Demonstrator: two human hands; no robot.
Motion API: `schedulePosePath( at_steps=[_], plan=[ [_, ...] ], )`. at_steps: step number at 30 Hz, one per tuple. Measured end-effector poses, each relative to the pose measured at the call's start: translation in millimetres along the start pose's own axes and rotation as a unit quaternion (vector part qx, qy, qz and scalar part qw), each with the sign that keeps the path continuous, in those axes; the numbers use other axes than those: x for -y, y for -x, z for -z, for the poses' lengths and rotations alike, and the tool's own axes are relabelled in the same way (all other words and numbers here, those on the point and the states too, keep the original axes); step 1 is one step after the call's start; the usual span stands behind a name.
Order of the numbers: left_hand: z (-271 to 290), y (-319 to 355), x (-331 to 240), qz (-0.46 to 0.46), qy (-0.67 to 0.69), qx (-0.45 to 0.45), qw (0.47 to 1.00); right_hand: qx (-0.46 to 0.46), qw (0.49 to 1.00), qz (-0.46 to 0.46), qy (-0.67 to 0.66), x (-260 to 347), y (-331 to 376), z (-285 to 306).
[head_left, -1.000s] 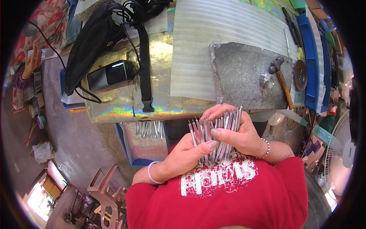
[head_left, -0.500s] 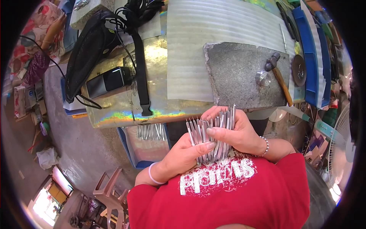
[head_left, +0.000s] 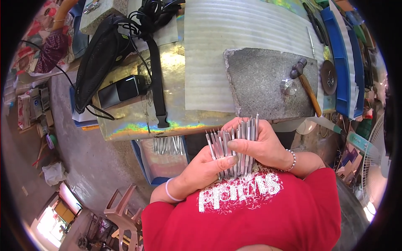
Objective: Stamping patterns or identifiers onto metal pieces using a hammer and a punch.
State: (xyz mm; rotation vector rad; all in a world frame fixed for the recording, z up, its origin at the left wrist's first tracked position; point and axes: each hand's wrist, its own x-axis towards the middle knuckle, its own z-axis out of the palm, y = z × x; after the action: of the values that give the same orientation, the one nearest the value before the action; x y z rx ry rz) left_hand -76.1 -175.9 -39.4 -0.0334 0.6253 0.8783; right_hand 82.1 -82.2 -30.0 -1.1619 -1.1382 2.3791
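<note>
Close to my red shirt, both hands grip a bundle of thin silvery metal rods (head_left: 244,144) whose narrow pointed tips stick up. My left hand (head_left: 209,165) is wrapped round the left part of the bundle, thumb pressed across the rods. Around the right part closes my right hand (head_left: 266,144), its thumb also lying over the shafts. The rods fan out slightly, tips at uneven heights; most fingers are hidden behind them. More such rods (head_left: 167,145) lie in a blue tray (head_left: 144,163) below the table edge, left of my hands.
On the table are a grey stone slab (head_left: 268,79), a hammer (head_left: 307,85) and a clear round piece (head_left: 288,87). A black strap (head_left: 157,79), a black bag (head_left: 100,62) and a dark box-shaped device (head_left: 122,90) lie left. A fan (head_left: 372,146) stands right. Another person's arm (head_left: 60,21) shows upper left.
My hands keep nearly the same hold on the rods, with the tips a little more even. The other person's arm at the upper left has moved. The whole view has shifted slightly.
</note>
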Motion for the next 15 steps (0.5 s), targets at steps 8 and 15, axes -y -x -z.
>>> schedulePosePath(
  at_steps=[8, 15],
  plan=[
    [0.7, -2.3, 0.1, 0.008, 0.019, 0.010, 1.000, -0.006, 1.000, 0.013, 0.005, -2.0, 0.4, -0.4],
    [1.2, -5.5, 2.9, -0.017, -0.020, 0.006, 1.000, -0.010, 1.000, 0.018, 0.002, 4.8, 1.6, -4.2]
  ],
)
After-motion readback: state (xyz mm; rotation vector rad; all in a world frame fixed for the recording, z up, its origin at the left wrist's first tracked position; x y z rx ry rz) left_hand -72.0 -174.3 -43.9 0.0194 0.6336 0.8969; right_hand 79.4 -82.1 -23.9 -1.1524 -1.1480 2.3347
